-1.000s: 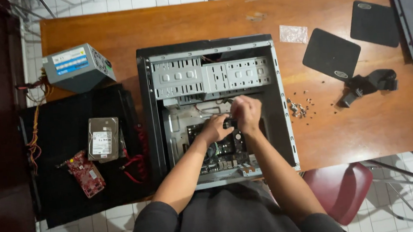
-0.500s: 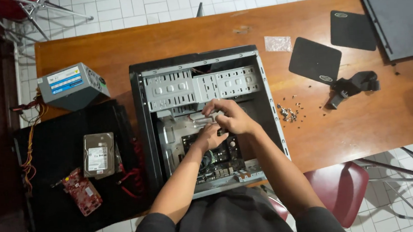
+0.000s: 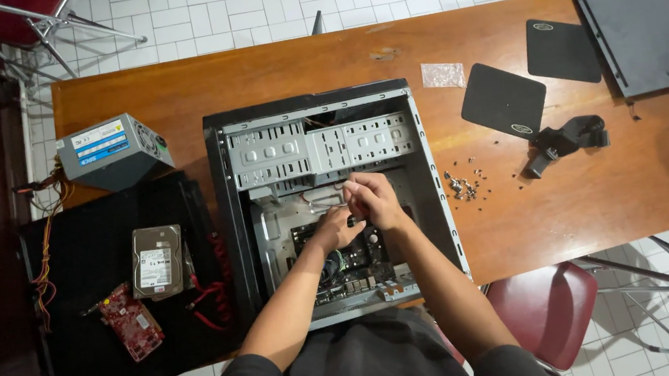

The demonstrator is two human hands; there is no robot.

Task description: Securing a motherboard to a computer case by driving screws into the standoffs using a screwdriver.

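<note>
The open computer case (image 3: 328, 204) lay on its side on the wooden table (image 3: 590, 200), directly in front of you, its drive cages toward the far edge and the motherboard (image 3: 352, 262) exposed in the near half. Your left hand (image 3: 334, 229) and your right hand (image 3: 373, 198) were both inside the case, touching each other just above the motherboard, below the metal drive cage (image 3: 315, 146). Your fingers were curled in together around something small and dark between the hands, but what it was, and how firmly either hand gripped it, I could not tell. Left of the case, a black mat (image 3: 113, 309) carried a hard drive (image 3: 156, 262) and, nearer to you, a red expansion card (image 3: 130, 321) with red cables (image 3: 211, 293) beside it. A grey power supply (image 3: 113, 151) sat at the far left corner of the table, its wires (image 3: 44, 235) trailing down. Right of the case lay a small heap of screws (image 3: 462, 186), two black pads (image 3: 503, 101), a black strap-like piece (image 3: 569, 139), a clear plastic bag (image 3: 443, 74) and the case's side panel (image 3: 644, 24).
</note>
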